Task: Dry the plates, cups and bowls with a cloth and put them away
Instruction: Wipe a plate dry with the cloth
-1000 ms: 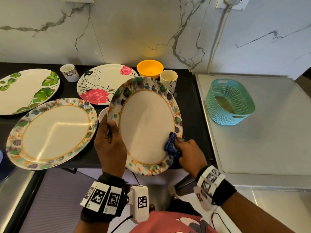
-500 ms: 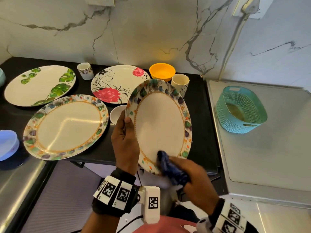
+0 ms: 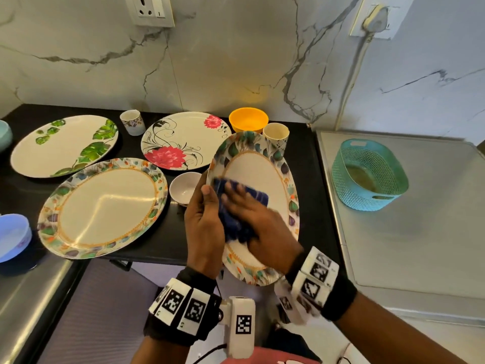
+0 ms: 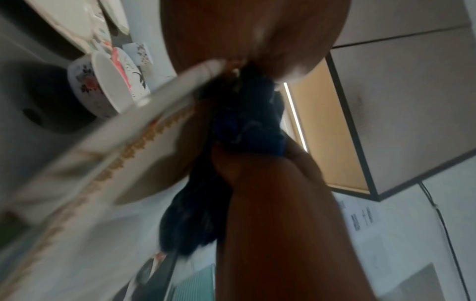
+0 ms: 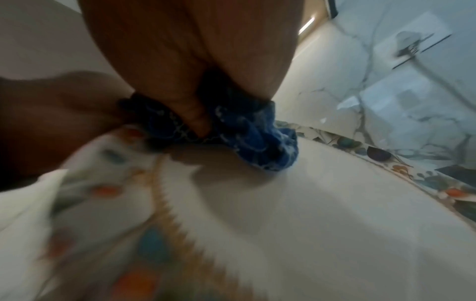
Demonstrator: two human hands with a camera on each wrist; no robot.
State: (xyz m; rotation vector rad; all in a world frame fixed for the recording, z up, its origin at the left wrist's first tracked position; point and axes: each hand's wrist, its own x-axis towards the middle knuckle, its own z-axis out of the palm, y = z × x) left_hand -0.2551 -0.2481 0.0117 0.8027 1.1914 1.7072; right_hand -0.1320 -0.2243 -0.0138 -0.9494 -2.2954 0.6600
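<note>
The left hand point(image 3: 203, 227) grips a leaf-rimmed plate point(image 3: 262, 174), the right hand point(image 3: 259, 227) presses a blue cloth point(image 3: 241, 206) flat on it, and the other dishes on the counter point(image 3: 309, 164) seem not yet put away.

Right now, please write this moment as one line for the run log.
step: drying leaf-rimmed plate | left hand: grips plate rim, plate tilted above counter | right hand: presses blue cloth on plate face | put away: not yet

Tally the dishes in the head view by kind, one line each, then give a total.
Plates: 4, namely the held plate, matching plate, green-leaf plate, red-flower plate
Cups: 2, floral cup, tall cup
Bowls: 4, orange bowl, white bowl, blue bowl, pale bowl
Total: 10
</note>
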